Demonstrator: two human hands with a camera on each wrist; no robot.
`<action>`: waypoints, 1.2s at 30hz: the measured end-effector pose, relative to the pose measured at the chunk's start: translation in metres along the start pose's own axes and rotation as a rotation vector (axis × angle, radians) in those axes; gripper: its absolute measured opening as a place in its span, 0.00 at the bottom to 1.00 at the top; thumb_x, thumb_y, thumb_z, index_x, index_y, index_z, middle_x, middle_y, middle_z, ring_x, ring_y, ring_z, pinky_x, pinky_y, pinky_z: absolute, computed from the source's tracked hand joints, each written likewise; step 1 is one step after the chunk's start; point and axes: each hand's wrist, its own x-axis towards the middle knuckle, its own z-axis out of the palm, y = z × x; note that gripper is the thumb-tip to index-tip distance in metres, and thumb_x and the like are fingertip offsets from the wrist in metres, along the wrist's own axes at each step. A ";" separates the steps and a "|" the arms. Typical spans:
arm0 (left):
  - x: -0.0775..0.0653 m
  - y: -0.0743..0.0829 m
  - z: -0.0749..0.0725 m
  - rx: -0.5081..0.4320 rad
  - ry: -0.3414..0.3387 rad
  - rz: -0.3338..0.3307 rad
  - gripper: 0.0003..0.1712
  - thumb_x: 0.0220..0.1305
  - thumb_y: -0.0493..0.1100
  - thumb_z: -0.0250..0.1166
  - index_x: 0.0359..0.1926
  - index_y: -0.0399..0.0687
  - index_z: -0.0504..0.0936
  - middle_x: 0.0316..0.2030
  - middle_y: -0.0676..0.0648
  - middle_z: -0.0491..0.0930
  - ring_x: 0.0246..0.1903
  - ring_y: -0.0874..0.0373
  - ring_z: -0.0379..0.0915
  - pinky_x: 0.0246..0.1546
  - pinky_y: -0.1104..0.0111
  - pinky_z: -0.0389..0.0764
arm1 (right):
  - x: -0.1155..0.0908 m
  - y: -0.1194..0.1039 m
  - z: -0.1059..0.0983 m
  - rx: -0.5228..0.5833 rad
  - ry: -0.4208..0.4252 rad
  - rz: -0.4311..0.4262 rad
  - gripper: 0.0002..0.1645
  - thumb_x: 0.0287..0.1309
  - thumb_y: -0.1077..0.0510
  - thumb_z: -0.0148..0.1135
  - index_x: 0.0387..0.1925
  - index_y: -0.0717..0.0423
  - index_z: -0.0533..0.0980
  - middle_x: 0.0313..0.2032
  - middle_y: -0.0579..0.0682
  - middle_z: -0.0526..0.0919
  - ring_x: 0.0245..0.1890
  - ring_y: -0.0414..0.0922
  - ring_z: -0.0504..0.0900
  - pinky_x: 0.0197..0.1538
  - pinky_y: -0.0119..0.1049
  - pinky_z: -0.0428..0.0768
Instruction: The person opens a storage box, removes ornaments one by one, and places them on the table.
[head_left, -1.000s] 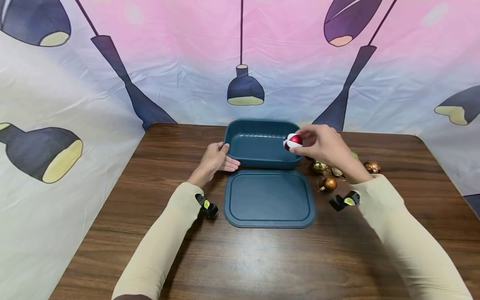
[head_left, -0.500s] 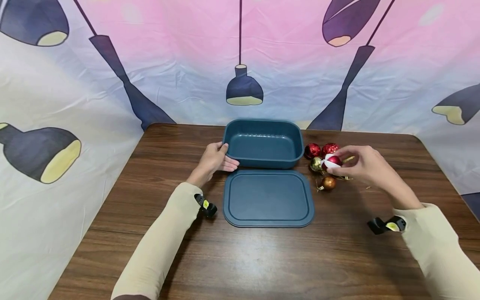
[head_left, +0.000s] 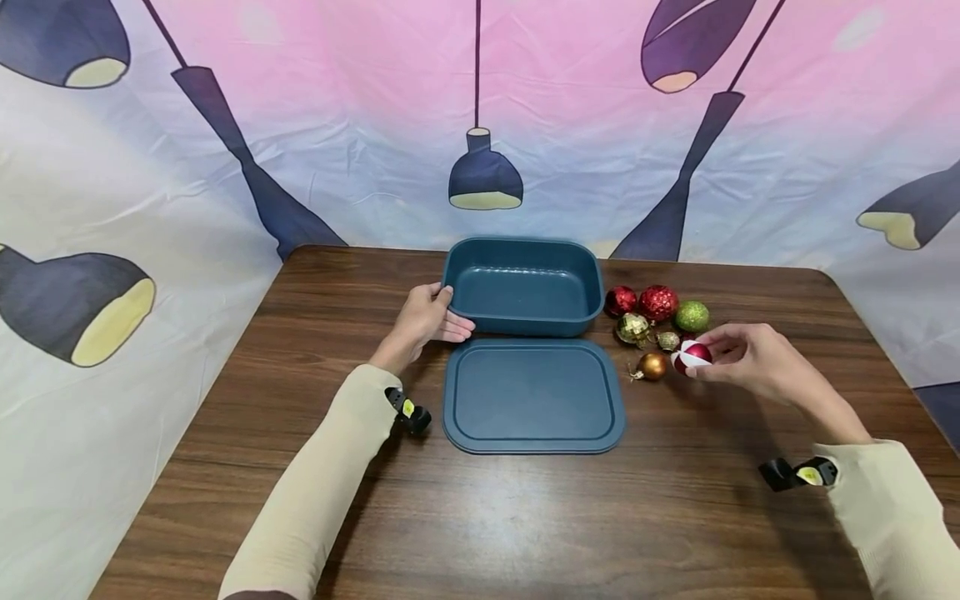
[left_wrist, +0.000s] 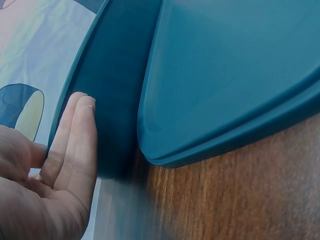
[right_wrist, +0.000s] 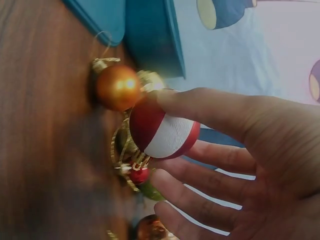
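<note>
My right hand (head_left: 765, 362) pinches a red-and-white bauble (head_left: 693, 357) between thumb and fingers, at the near right side of a cluster of baubles. In the right wrist view this bauble (right_wrist: 162, 127) has its gold cap pointing down. An orange bauble (head_left: 652, 366) lies just to its left. My left hand (head_left: 423, 321) touches the front left corner of a dark teal rectangular container (head_left: 525, 327), fingers straight along its wall and thumb near the rim. The container's visible inside holds nothing. Its matching flat lid (head_left: 534, 396) lies directly in front of it.
Beside the container's right end sit two red baubles (head_left: 658, 302), a gold one (head_left: 632, 328), a green glittery one (head_left: 692, 316) and a small pale gold one (head_left: 667, 341). A wooden table (head_left: 480, 525) carries everything. A lamp-patterned cloth (head_left: 405, 167) hangs behind it.
My right hand has carried the red-and-white bauble from the container's right edge, rightward and nearer to me, past the other baubles. My left hand has stayed at the container's corner.
</note>
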 end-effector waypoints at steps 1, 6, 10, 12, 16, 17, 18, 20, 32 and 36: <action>0.000 0.000 0.000 0.000 0.000 0.001 0.32 0.84 0.47 0.43 0.80 0.41 0.50 0.30 0.37 0.87 0.27 0.49 0.88 0.34 0.61 0.90 | 0.000 0.003 0.002 0.000 -0.001 0.002 0.25 0.52 0.57 0.79 0.48 0.67 0.82 0.41 0.60 0.86 0.31 0.39 0.84 0.31 0.30 0.82; 0.000 -0.001 0.002 0.003 -0.007 0.010 0.32 0.84 0.47 0.43 0.80 0.41 0.50 0.30 0.37 0.87 0.29 0.48 0.88 0.34 0.61 0.90 | 0.000 0.011 0.009 -0.021 0.001 0.019 0.27 0.50 0.57 0.80 0.48 0.69 0.82 0.44 0.63 0.83 0.32 0.40 0.84 0.31 0.30 0.82; -0.001 -0.001 0.004 0.000 -0.010 0.013 0.31 0.84 0.47 0.43 0.80 0.41 0.51 0.29 0.37 0.87 0.31 0.45 0.88 0.34 0.61 0.90 | -0.001 0.013 0.014 -0.034 0.012 0.027 0.27 0.49 0.58 0.80 0.47 0.70 0.81 0.44 0.64 0.82 0.34 0.44 0.85 0.31 0.29 0.82; -0.001 0.000 0.004 -0.001 -0.009 0.012 0.31 0.84 0.47 0.43 0.79 0.41 0.52 0.29 0.37 0.87 0.31 0.44 0.88 0.34 0.61 0.90 | -0.001 0.015 0.015 -0.029 0.020 0.029 0.27 0.49 0.59 0.80 0.47 0.71 0.81 0.43 0.64 0.83 0.35 0.46 0.86 0.32 0.28 0.83; -0.001 0.000 0.004 0.009 -0.006 0.009 0.31 0.84 0.48 0.43 0.79 0.41 0.52 0.29 0.37 0.87 0.30 0.46 0.88 0.34 0.60 0.90 | 0.000 0.017 0.018 -0.017 0.032 0.027 0.26 0.49 0.60 0.80 0.47 0.72 0.81 0.42 0.64 0.85 0.36 0.49 0.87 0.33 0.27 0.83; -0.001 0.000 0.004 0.012 -0.004 0.006 0.31 0.84 0.48 0.43 0.79 0.41 0.51 0.30 0.37 0.87 0.30 0.46 0.88 0.35 0.60 0.90 | 0.001 0.017 0.019 -0.017 0.031 0.027 0.26 0.50 0.60 0.80 0.47 0.72 0.81 0.42 0.65 0.85 0.36 0.50 0.87 0.33 0.27 0.83; -0.001 0.000 0.004 0.014 -0.002 0.003 0.32 0.84 0.48 0.43 0.80 0.41 0.50 0.30 0.37 0.87 0.30 0.46 0.88 0.35 0.60 0.90 | 0.001 0.017 0.019 -0.018 0.030 0.029 0.27 0.50 0.59 0.80 0.47 0.72 0.80 0.42 0.65 0.85 0.36 0.50 0.88 0.33 0.27 0.83; -0.002 0.000 0.004 0.023 0.000 -0.008 0.33 0.84 0.48 0.43 0.80 0.42 0.48 0.31 0.37 0.87 0.32 0.45 0.88 0.36 0.60 0.90 | 0.001 0.017 0.020 -0.026 0.029 0.035 0.27 0.50 0.59 0.80 0.48 0.72 0.80 0.43 0.65 0.85 0.36 0.51 0.88 0.33 0.27 0.83; -0.005 -0.003 -0.002 0.069 0.004 0.009 0.36 0.82 0.55 0.45 0.79 0.39 0.51 0.31 0.37 0.87 0.30 0.47 0.88 0.35 0.60 0.90 | 0.000 0.015 0.018 -0.087 0.040 0.051 0.30 0.48 0.56 0.81 0.49 0.70 0.81 0.44 0.64 0.86 0.37 0.49 0.86 0.35 0.34 0.80; -0.014 -0.006 -0.016 0.105 0.047 0.016 0.39 0.80 0.59 0.46 0.78 0.39 0.54 0.34 0.36 0.87 0.30 0.48 0.88 0.34 0.61 0.90 | -0.003 0.010 0.012 -0.080 0.024 0.078 0.33 0.49 0.52 0.81 0.51 0.68 0.81 0.46 0.65 0.85 0.38 0.51 0.85 0.34 0.35 0.81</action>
